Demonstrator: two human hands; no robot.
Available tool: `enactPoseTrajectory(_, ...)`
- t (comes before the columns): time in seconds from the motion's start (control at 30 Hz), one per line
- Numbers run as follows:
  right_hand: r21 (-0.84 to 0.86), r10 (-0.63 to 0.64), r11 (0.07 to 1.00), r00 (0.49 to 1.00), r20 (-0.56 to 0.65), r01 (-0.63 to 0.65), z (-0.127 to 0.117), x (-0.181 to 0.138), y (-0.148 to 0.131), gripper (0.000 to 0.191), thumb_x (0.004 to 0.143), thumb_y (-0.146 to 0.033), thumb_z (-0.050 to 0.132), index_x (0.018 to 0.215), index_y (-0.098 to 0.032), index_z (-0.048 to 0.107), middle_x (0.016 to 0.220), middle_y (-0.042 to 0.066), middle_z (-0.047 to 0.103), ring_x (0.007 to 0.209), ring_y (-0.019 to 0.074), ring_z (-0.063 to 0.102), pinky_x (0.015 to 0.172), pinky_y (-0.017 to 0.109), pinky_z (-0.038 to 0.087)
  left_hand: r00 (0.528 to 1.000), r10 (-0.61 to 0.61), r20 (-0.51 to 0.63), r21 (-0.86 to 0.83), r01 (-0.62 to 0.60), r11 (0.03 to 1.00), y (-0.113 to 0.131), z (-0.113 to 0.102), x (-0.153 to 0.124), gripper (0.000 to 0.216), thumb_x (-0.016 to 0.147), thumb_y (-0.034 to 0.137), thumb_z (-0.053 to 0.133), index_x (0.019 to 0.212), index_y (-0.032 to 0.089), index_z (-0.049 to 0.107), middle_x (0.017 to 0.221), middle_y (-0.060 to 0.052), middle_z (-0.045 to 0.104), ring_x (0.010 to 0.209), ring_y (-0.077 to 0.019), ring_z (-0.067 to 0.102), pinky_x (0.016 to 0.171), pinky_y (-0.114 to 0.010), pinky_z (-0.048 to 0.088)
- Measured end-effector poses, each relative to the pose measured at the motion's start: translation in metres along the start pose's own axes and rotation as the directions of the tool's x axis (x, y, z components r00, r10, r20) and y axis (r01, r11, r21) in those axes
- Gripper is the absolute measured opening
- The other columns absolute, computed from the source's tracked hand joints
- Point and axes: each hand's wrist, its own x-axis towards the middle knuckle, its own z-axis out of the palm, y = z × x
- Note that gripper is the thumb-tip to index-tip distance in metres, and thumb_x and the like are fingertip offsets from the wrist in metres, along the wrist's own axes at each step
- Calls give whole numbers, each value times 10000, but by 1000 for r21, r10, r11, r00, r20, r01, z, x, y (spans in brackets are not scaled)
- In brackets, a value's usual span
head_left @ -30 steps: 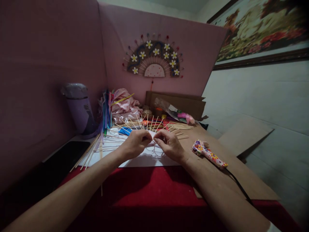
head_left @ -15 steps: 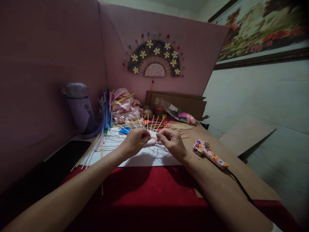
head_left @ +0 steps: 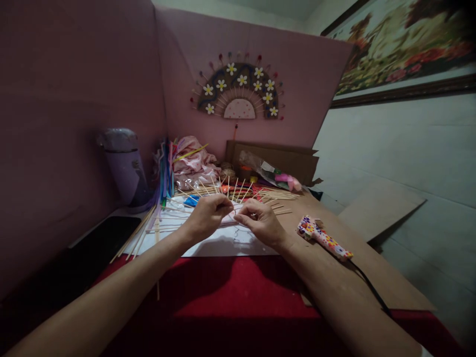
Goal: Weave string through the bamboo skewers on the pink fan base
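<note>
While left hand (head_left: 209, 214) pinches string (head_left: 234, 211), right hand (head_left: 263, 222) does too

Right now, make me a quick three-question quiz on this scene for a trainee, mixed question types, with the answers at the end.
1. True or false: the flower-patterned tool with the black cord lies to the left of the left hand.

2. Multiple choice: what is displayed on the pink panel?
A) a round clock
B) a fan-shaped piece with white flowers
C) a mirror

3. Fill the gap: just beyond the left hand and the right hand, thin pale ____ spread out like rays.

Key: 1. False, it lies on the right-hand side, on brown cardboard. 2. B. 3. sticks.
</note>
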Motion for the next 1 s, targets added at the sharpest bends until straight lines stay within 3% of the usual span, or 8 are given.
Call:
enactPoseTrajectory(0.2, -135, -107, 984, 993, 44, 112, -1, -3, -2, 107, 767, -167, 606, 666, -173, 574, 779, 19, 475, 728, 139, 467, 664, 272, 382, 964, -203, 173, -96, 222, 970, 4, -1, 2, 267, 791, 302, 496, 636, 114, 605, 508, 34, 459, 452, -57, 342, 419, -189, 239)
enactPoseTrajectory(0.37, -142, -123, 981, 988, 90, 135, -1, -2, 4, 137, 758, -109, 585, 655, -167, 516, 869, 38, 462, 803, 151, 465, 716, 280, 393, 915, -350, 202, -230, 391, 891, 9, 0, 2, 202, 711, 287, 574, 607, 113, 583, 438, 62, 399, 400, -43, 305, 386, -187, 192)
enactPoseTrajectory(0.47, -147, -116, 981, 990, 80, 127, 0, -2, 6, 127, 766, -119, 581, 665, -169, 523, 872, 37, 459, 805, 150, 465, 716, 280, 396, 911, -356, 208, -270, 404, 874, 8, 0, 2, 198, 676, 296, 604, 619, 107, 598, 442, 61, 413, 399, -37, 300, 381, -182, 194)
enactPoseTrajectory(0.63, -154, -127, 979, 990, 58, 135, -1, -3, 3, 83, 814, -170, 549, 734, -181, 568, 861, 41, 507, 824, 161, 490, 758, 299, 399, 956, -252, 151, -176, 277, 945, 3, -3, 2, 173, 665, 266, 598, 615, 103, 627, 490, 30, 494, 444, -52, 369, 400, -183, 250)
enactPoseTrajectory(0.8, -251, -117, 961, 993, -3, 113, -3, -2, 3, 248, 877, -274, 479, 664, -182, 566, 755, 47, 586, 768, 169, 526, 743, 308, 388, 1000, -2, -24, 136, 5, 991, -2, -4, 1, 96, 692, 146, 563, 636, 125, 638, 553, 4, 577, 521, -83, 469, 494, -207, 349)
enactPoseTrajectory(0.9, -167, 28, 985, 999, -33, -33, -3, -2, 4, 333, 902, -338, 419, 619, -188, 511, 575, 12, 561, 564, 131, 513, 594, 263, 384, 969, 226, -96, 295, -189, 936, -2, -4, 0, 112, 731, 113, 544, 657, 136, 625, 600, -3, 579, 562, -92, 477, 548, -224, 374)
enactPoseTrajectory(1.0, 33, 158, 987, 987, 13, -158, 0, -3, 5, 168, 878, -319, 461, 799, -188, 530, 485, -34, 556, 439, 107, 503, 497, 222, 370, 930, 358, -84, 345, -310, 886, 0, -5, -1, 128, 789, 125, 522, 711, 138, 623, 671, -18, 585, 618, -102, 494, 595, -234, 397)
